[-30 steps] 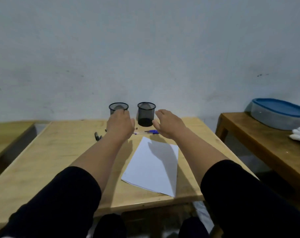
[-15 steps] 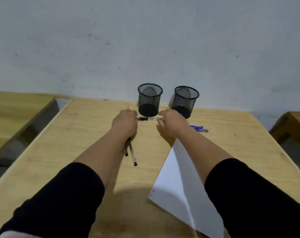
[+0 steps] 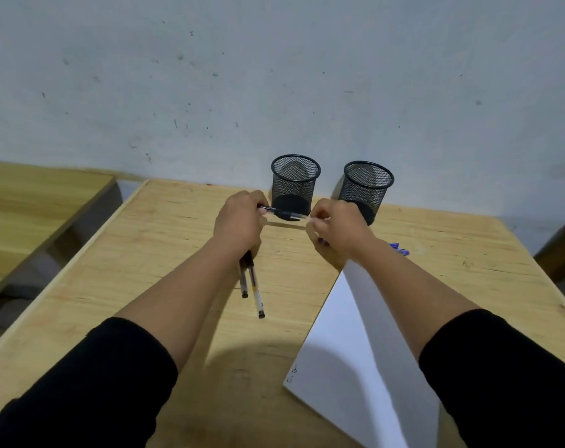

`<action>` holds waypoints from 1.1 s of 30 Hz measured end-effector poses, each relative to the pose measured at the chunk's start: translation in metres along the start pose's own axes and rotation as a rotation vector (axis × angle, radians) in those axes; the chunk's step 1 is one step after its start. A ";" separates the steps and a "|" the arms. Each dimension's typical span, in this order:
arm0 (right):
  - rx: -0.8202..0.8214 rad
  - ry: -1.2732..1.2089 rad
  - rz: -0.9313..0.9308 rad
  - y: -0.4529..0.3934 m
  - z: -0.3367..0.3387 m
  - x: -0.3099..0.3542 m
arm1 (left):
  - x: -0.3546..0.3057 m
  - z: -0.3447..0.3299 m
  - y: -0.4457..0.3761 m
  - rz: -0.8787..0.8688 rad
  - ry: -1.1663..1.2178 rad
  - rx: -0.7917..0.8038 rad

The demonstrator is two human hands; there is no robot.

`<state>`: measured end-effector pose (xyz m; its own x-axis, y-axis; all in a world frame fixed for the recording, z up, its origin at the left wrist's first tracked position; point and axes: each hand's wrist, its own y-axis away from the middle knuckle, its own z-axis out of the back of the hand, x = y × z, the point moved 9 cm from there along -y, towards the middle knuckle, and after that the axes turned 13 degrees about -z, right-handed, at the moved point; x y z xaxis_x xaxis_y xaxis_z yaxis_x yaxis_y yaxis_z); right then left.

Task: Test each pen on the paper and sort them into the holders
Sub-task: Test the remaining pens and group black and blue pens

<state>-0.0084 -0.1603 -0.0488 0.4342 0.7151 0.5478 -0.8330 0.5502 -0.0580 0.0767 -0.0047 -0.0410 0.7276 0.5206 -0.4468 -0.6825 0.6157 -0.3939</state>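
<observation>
Since the earlier frame, little has moved: both hands keep the same pen stretched between them in front of the holders, and the view sits only slightly closer. Wooden counter (image 3: 164, 260) fills the lower field against a pale wall (image 3: 274, 76); a second wooden surface (image 3: 32, 202) lies to the left. White paper (image 3: 345, 344) rests on the counter under the right forearm, its near corner toward the viewer. Two black mesh holders stand upright at the far edge, well apart from the paper: left holder (image 3: 295, 185) and right holder (image 3: 366, 189), side by side, not touching. Left hand (image 3: 239, 221) has its fingers curled round two pens (image 3: 253, 287) that project back toward the viewer, and its fingertips also pinch the dark end of a clear-barrelled pen (image 3: 286, 214). Right hand (image 3: 339, 226) pinches the other end of that pen, fingers curled. The pen lies level between the hands, just in front of the left holder's base. Blue pens (image 3: 399, 248) lie on the counter beyond the right wrist, partly hidden.
</observation>
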 end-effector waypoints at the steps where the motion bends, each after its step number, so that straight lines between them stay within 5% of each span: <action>1: -0.008 -0.116 -0.025 0.006 0.011 -0.001 | -0.003 0.008 0.003 0.004 0.048 -0.035; 9: 0.195 -1.086 -0.304 0.082 0.029 -0.028 | -0.050 0.023 0.060 0.000 0.410 -0.100; 13: 0.259 -1.107 -0.214 0.109 0.016 -0.012 | -0.082 0.010 0.082 -0.017 0.484 -0.049; 19: 0.118 -1.049 -0.083 0.140 0.034 -0.003 | -0.097 0.022 0.086 -0.006 0.454 -0.033; 25: -0.120 -1.229 -0.228 0.144 0.088 -0.074 | -0.027 0.087 0.093 0.213 0.224 -0.259; 33: 0.042 -1.082 -0.253 0.155 0.041 -0.058 | -0.070 -0.015 0.095 0.051 0.088 0.052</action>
<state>-0.1763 -0.1337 -0.0555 0.0823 -0.1801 0.9802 -0.7824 0.5975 0.1755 -0.0395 0.0083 -0.0595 0.6816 0.4994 -0.5349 -0.7121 0.6209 -0.3277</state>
